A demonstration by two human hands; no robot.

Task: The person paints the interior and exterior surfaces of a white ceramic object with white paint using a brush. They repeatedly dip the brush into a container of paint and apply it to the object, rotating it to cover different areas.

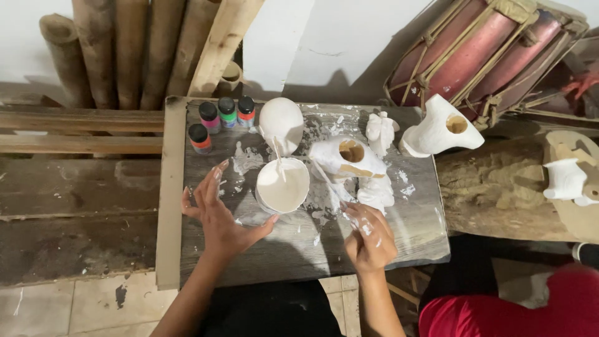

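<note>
While both hands hover over the tabletop (187,187):
Left hand (215,209): fingers spread wide, holding nothing, just beside cup.
Cup of white paint (282,185): mid-tabletop, right of left fingertips.
Right hand (369,236): fingers curled round thin brush (326,178), near front edge.

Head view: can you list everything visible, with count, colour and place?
paint bottles: four, dark caps, board's far left
cup of white paint: one, white, board centre, stick inside
white figurines: several, board's far and right side
hollow white piece: one, right of the board
board: one, grey, white-splattered
bamboo poles: several, brown, far left
drum: one, reddish, far right
left hand: open, beside the cup
right hand: closed on a thin stick
</note>
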